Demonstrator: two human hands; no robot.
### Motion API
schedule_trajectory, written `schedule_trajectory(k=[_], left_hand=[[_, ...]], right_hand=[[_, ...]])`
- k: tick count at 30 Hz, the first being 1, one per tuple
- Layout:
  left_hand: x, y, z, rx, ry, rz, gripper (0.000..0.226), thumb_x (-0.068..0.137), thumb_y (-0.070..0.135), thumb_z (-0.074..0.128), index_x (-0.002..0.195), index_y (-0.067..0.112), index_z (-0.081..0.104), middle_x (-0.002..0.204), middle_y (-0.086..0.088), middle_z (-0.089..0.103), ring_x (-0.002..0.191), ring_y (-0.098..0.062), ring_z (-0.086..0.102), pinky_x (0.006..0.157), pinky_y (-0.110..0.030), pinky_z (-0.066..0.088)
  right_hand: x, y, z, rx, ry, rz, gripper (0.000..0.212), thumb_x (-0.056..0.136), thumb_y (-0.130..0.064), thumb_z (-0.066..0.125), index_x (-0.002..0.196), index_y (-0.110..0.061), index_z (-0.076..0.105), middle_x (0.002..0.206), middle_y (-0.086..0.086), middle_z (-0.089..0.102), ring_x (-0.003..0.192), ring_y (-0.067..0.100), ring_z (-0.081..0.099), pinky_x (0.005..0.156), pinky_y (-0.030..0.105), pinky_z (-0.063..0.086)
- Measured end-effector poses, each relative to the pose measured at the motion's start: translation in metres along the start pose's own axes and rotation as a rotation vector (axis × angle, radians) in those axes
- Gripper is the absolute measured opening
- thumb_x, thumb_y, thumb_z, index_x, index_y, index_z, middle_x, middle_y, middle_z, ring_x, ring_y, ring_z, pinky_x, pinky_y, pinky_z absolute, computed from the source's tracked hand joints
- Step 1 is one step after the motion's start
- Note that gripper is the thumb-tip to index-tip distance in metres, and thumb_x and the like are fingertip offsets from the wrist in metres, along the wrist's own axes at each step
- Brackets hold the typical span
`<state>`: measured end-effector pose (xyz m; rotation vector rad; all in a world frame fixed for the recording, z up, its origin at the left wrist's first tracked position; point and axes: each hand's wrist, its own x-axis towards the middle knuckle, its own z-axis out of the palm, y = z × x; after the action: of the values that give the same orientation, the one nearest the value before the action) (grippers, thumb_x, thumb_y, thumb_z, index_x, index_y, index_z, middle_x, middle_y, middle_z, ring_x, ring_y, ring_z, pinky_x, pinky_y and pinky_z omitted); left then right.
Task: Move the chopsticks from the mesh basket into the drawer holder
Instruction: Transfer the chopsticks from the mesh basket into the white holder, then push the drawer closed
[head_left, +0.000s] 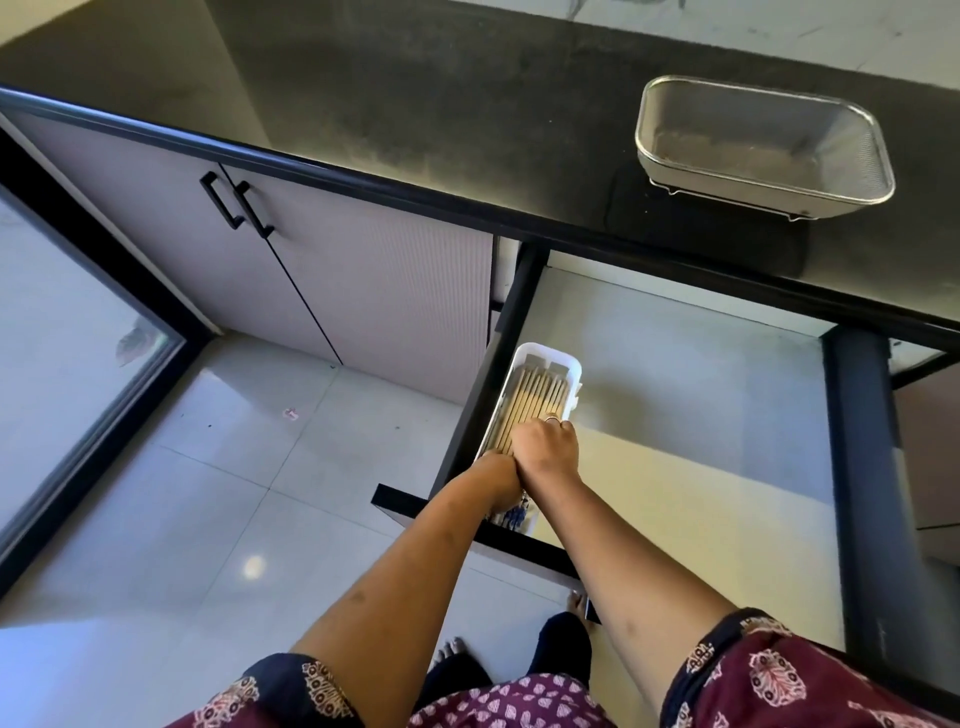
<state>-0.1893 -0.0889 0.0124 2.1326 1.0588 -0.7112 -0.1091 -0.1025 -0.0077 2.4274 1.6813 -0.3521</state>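
A white plastic holder (563, 366) lies in the left front corner of the open drawer (675, 415). Several pale wooden chopsticks (530, 402) lie side by side in it, blue-patterned ends toward me. My right hand (550, 447) rests palm down on the chopsticks, a ring on one finger. My left hand (498, 475) is at the holder's near left side, mostly hidden under my right wrist, so its grip is unclear. The metal mesh basket (763, 145) stands on the black countertop at the far right, with nothing visible inside.
The black countertop (415, 104) overhangs the drawer's back. The drawer's dark right rail (867, 467) runs toward me. Closed cabinet doors with black handles (236, 202) are to the left. White floor tiles (234, 493) and my bare feet lie below.
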Motion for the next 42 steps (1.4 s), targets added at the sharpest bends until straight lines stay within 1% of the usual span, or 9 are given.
schedule_trajectory(k=[5,10,14,19,23,29,33,38,42], left_hand=[[0.003,-0.008,0.005,0.006,0.105,-0.002,0.038,0.095,0.006,0.047,0.133,0.007,0.051,0.144,-0.010,0.043,0.140,-0.024,0.028,0.115,-0.036,0.026],[-0.011,-0.004,0.006,-0.027,0.143,0.009,0.044,0.092,0.005,0.047,0.136,0.006,0.045,0.143,-0.009,0.042,0.133,-0.022,0.039,0.111,-0.037,0.035],[-0.022,-0.001,0.007,-0.063,0.180,-0.035,0.045,0.093,0.009,0.045,0.138,0.007,0.042,0.141,-0.009,0.045,0.127,-0.023,0.047,0.106,-0.036,0.042],[-0.036,0.005,0.015,-0.046,0.392,0.041,0.035,0.096,0.016,0.038,0.128,0.013,0.052,0.135,-0.003,0.052,0.121,-0.020,0.051,0.099,-0.037,0.045],[-0.042,0.007,0.025,0.074,0.582,0.231,0.039,0.099,0.031,0.032,0.130,0.020,0.053,0.141,0.004,0.049,0.131,-0.014,0.042,0.109,-0.034,0.032],[-0.038,0.005,0.025,0.143,0.632,0.285,0.042,0.099,0.040,0.028,0.121,0.024,0.060,0.134,0.009,0.056,0.128,-0.009,0.044,0.108,-0.034,0.031],[-0.042,0.006,0.026,0.152,0.586,0.340,0.046,0.100,0.042,0.024,0.138,0.026,0.044,0.146,0.009,0.044,0.140,-0.010,0.029,0.117,-0.040,0.018],[-0.047,0.007,0.024,0.216,0.557,0.406,0.051,0.101,0.042,0.020,0.150,0.026,0.022,0.156,0.009,0.025,0.147,-0.009,0.009,0.119,-0.038,0.002],[-0.047,0.009,0.020,0.299,0.568,0.410,0.054,0.101,0.042,0.018,0.152,0.025,0.014,0.159,0.010,0.015,0.147,-0.009,0.001,0.119,-0.037,-0.002]], right_hand=[[-0.015,0.001,-0.001,0.055,0.052,-0.072,0.019,0.091,-0.010,0.048,0.100,-0.012,0.065,0.109,0.008,0.063,0.109,0.028,0.053,0.083,0.035,0.044],[-0.040,0.013,-0.006,0.146,0.019,-0.040,0.023,0.088,-0.009,0.051,0.107,-0.014,0.064,0.113,0.006,0.060,0.110,0.028,0.052,0.084,0.037,0.046],[-0.059,0.023,-0.010,0.225,-0.047,-0.041,0.025,0.091,-0.019,0.054,0.114,-0.014,0.063,0.120,0.006,0.059,0.115,0.027,0.050,0.089,0.038,0.046],[-0.085,0.033,-0.010,0.380,-0.080,0.005,0.031,0.096,-0.031,0.050,0.116,-0.012,0.063,0.124,0.009,0.058,0.118,0.029,0.050,0.093,0.038,0.046],[-0.101,0.042,-0.011,0.450,-0.011,0.054,0.038,0.098,-0.035,0.038,0.116,-0.013,0.063,0.119,0.010,0.060,0.115,0.029,0.052,0.089,0.038,0.046],[-0.123,0.049,-0.002,0.377,0.224,0.012,0.040,0.096,-0.036,0.036,0.093,-0.011,0.068,0.093,0.007,0.068,0.089,0.026,0.061,0.067,0.032,0.043],[-0.130,0.054,0.000,0.302,0.332,-0.019,0.042,0.095,-0.037,0.035,0.090,-0.013,0.069,0.085,0.005,0.069,0.081,0.023,0.062,0.061,0.030,0.039],[-0.128,0.054,-0.003,0.324,0.378,-0.040,0.038,0.094,-0.036,0.037,0.104,-0.021,0.071,0.094,0.000,0.071,0.089,0.020,0.063,0.073,0.031,0.048],[-0.122,0.056,-0.005,0.305,0.420,-0.034,0.036,0.092,-0.036,0.041,0.093,-0.015,0.071,0.088,0.003,0.070,0.084,0.022,0.064,0.070,0.032,0.046]])
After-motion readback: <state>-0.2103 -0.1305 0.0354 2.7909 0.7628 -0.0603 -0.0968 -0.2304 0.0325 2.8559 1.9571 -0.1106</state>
